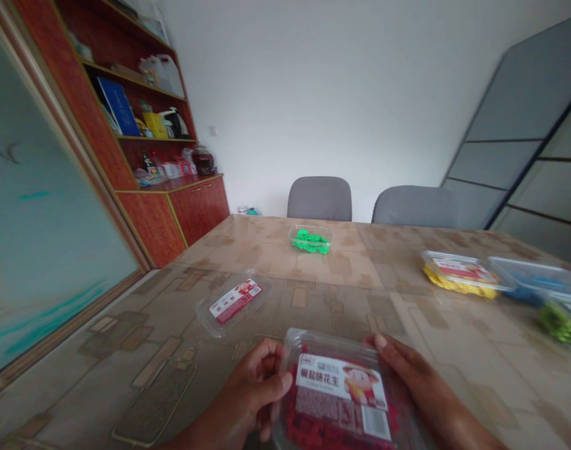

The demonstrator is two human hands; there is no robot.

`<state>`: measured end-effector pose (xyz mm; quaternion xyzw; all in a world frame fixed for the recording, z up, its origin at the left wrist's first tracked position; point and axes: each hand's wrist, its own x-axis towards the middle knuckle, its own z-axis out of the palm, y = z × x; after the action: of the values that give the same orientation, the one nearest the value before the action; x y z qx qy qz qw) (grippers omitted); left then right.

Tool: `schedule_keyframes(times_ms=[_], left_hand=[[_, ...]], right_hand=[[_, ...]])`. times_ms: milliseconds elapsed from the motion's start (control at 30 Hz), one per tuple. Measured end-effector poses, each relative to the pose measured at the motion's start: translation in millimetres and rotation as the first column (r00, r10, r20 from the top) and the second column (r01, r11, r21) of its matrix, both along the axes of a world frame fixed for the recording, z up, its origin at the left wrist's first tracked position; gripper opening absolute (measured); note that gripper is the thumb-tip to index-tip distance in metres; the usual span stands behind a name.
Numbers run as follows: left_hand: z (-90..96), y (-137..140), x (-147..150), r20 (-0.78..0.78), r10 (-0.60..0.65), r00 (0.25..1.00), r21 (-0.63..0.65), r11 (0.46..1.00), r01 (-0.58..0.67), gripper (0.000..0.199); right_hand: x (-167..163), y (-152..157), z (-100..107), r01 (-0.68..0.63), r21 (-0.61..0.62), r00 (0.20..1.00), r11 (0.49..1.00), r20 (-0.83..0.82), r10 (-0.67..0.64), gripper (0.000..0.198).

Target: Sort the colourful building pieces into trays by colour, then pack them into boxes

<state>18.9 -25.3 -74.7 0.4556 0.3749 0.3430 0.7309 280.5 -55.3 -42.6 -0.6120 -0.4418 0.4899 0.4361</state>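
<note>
Close in front of me is a clear plastic box (339, 390) with red pieces inside and a printed paper label on its closed lid. My left hand (257, 390) pinches the box's left edge, thumb on the near side and fingers curled. On the other side, my right hand (414, 375) grips the right edge, its fingers partly hidden. Ahead and to the left lies a loose clear lid (233, 303) with a red and white label. Farther off stands an uncovered clear box (312, 239) holding bright green pieces.
On the right of the patterned table (285, 300) stand a labelled box of yellow pieces (463, 275), a box of blue pieces (529, 281) and a box of green pieces (564, 322). Two grey chairs (319, 199) are behind the table. A wooden shelf unit (196, 212) stands at the left.
</note>
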Motion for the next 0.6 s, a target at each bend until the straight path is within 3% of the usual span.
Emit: schedule_keyframes(times_ms=[267,500,600], left_hand=[[6.2,-10,4,0.021,0.108,0.994,-0.001,0.994,-0.108,0.052],[0.9,-14,5,0.087,0.124,0.988,-0.063,0.991,-0.119,0.051],[1.6,-17,7,0.076,0.171,0.982,-0.054,0.984,-0.167,0.053]], right_hand=[[14,-41,-20,-0.004,-0.12,1.0,0.993,-0.008,0.003,0.061],[-2,-34,-15,0.042,0.017,0.964,0.999,-0.264,-0.036,0.053],[-2,-33,-11,0.105,0.003,0.976,0.995,-0.191,-0.102,0.055]])
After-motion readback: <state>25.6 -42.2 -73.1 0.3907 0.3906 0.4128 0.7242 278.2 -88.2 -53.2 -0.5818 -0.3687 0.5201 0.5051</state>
